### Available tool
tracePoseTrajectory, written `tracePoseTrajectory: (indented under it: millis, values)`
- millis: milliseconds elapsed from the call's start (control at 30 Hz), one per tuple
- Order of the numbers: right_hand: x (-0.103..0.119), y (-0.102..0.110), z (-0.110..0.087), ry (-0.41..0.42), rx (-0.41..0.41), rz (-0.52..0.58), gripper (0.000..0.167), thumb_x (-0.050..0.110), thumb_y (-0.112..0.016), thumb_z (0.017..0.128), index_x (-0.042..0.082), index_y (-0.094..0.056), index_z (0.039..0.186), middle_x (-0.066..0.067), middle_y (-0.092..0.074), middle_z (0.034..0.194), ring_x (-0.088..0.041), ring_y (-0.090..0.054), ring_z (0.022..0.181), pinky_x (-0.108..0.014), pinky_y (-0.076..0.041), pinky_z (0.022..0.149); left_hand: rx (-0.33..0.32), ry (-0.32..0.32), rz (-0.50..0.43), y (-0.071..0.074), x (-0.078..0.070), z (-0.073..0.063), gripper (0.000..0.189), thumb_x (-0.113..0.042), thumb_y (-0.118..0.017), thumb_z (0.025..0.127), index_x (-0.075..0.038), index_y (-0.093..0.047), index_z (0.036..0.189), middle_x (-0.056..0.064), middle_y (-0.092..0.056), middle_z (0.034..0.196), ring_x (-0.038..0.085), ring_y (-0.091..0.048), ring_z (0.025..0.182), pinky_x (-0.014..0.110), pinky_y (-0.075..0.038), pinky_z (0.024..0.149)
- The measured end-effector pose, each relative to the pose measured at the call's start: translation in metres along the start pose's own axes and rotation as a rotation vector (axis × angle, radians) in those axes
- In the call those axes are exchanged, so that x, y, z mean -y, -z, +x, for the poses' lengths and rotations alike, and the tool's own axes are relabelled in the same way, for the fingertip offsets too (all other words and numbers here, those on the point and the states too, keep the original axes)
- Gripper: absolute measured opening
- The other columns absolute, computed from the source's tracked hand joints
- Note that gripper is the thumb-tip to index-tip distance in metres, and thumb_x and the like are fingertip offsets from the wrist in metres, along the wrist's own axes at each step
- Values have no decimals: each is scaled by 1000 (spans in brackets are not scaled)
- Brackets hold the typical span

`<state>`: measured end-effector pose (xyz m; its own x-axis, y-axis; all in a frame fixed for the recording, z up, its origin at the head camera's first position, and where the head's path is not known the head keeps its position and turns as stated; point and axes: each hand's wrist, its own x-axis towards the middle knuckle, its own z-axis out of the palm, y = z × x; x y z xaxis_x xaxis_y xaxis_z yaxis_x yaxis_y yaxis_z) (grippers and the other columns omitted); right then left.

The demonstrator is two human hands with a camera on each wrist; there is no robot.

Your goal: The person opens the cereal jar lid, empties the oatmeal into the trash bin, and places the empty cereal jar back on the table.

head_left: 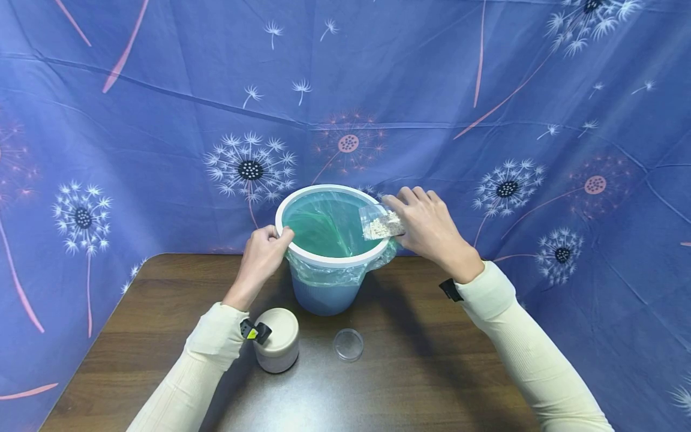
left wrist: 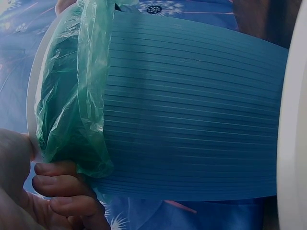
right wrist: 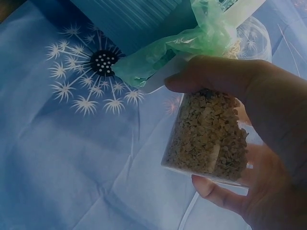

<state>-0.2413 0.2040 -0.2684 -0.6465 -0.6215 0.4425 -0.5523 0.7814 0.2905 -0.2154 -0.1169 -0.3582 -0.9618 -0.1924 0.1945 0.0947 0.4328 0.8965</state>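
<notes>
A blue ribbed trash bin (head_left: 325, 297) with a white rim stands on the table, lined with a thin green bag (head_left: 310, 231) folded over its outside. My left hand (head_left: 263, 255) grips the bin's rim at the left, thumb on top and fingers curled below, as the left wrist view shows. Over the right side of the rim, my right hand (head_left: 429, 225) holds a clear jar (right wrist: 206, 136) tipped sideways, its mouth toward the bin's opening. Pale dry flakes (head_left: 385, 226) lie inside the jar, reaching toward its mouth.
A beige lidded canister (head_left: 277, 342) stands in front of the bin, close by my left wrist. To its right, a clear round lid (head_left: 348, 345) lies on the brown wooden table (head_left: 410, 384). Blue dandelion-print cloth (head_left: 178, 120) hangs right behind the bin.
</notes>
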Motion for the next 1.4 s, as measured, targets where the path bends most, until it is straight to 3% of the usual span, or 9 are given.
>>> tracePoseTrajectory:
  millis: [1400]
  values:
    - [0,0,2,10,6,-4,78,19,-101,68,9,-68,138,-18,-66,117,-41,-61,107,-54,-51,89,10,19,-4,0,-1,0,34,-38,-61,96,-17,-49,73,-6,-41,65,21,-44,70,38,-36,67]
